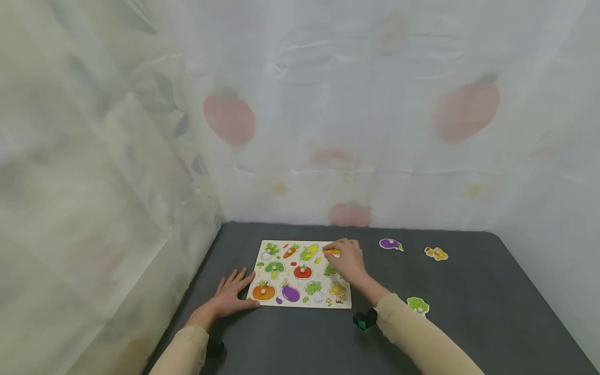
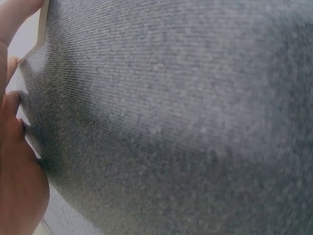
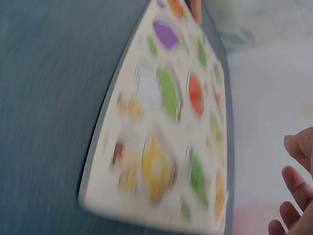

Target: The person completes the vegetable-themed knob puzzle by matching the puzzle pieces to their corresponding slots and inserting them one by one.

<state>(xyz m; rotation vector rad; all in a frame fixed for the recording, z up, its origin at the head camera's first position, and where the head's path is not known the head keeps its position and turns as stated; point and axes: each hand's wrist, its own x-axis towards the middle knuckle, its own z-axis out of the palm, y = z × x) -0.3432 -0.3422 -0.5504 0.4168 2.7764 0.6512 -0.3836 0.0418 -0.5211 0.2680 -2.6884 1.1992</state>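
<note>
A white board (image 1: 292, 299) with colourful vegetable pictures and pieces lies flat on the dark table. My left hand (image 1: 230, 294) rests at the board's left edge, fingers spread; the left wrist view shows only part of it. Over the board's far right corner is my right hand (image 1: 347, 259), just beside an orange piece (image 1: 332, 252). In the right wrist view, the thumb and fingers (image 3: 298, 188) are loosely bent and apart, with nothing visible between them. That view is blurred. A purple eggplant (image 1: 290, 293) and a red tomato (image 1: 302, 272) show on the board.
Right of the board lie a purple eggplant piece (image 1: 390, 244), a yellow-brown piece (image 1: 436, 253) and a green leafy-topped piece (image 1: 418, 305), partly behind the right sleeve (image 1: 422, 333). The dark table (image 1: 473, 302) meets white curtains (image 1: 300, 198) at the back and sides.
</note>
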